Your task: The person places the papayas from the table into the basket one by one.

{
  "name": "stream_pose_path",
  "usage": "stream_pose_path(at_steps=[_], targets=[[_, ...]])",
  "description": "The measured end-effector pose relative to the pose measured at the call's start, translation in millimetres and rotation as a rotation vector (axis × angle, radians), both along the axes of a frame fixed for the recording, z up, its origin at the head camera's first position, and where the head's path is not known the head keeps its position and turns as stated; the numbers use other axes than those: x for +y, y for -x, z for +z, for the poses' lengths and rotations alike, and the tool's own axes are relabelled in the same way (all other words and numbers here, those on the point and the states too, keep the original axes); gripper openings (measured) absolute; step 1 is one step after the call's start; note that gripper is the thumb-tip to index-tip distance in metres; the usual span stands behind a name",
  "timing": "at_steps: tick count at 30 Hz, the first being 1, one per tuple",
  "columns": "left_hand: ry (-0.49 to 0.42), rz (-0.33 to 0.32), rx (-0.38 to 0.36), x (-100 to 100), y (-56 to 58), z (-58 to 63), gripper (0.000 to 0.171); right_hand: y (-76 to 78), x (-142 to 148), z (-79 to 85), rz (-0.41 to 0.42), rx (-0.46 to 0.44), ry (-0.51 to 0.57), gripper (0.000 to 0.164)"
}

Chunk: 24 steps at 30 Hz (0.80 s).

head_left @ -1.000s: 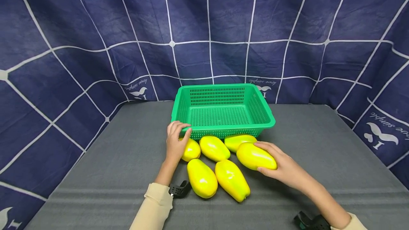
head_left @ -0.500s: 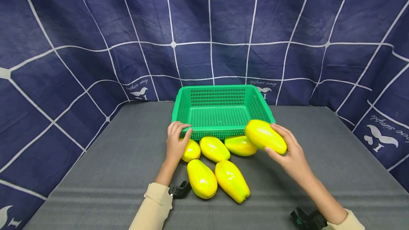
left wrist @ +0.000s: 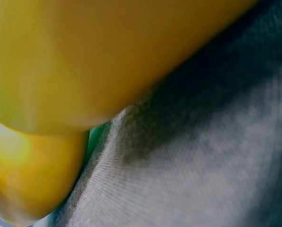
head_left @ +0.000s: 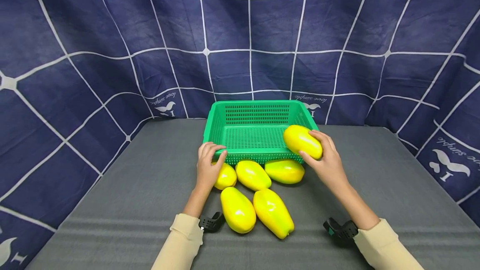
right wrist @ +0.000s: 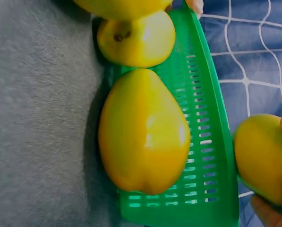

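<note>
Now, from my end, I see the right hand (head_left: 329, 161) has raised its yellow fruit (head_left: 301, 141) from among the others to the front right rim of the green basket (head_left: 251, 137), fingers and thumb curled round it. The fruit is smooth, glossy and oblong, tilted; the left hand (head_left: 208, 169) still pinches the basket's near left rim.

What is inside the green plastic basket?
The basket shows only slotted floor and walls. The papaya in the right hand covers the near right corner; the near wall hides its inner face.
</note>
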<state>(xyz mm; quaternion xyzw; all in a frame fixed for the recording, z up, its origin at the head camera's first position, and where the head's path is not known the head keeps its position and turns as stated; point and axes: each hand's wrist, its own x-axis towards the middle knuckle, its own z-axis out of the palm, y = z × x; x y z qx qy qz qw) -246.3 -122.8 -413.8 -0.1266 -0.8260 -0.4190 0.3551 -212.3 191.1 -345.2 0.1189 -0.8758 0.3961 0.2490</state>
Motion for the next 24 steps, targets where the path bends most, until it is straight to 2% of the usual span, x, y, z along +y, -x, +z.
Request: stream_pose_path(at_steps=[8,14,19,24], targets=[[-0.009,-0.019,0.037,-0.1,2.2,-0.2,0.015,27.0,-6.4,-1.9,-0.035,0.004,-0.052,0.054],[-0.005,-0.021,0.032,0.0,0.6,0.7,0.015,46.1,-9.9,-8.0,-0.038,-0.064,-0.168,0.049],[-0.012,-0.018,0.032,0.0,1.3,0.7,0.015,50.6,-10.6,-5.0,-0.029,-0.148,-0.292,0.041],[-0.006,-0.010,0.030,0.2,0.7,-1.1,0.014,47.1,-11.4,-6.2,-0.026,-0.179,-0.400,0.034]])
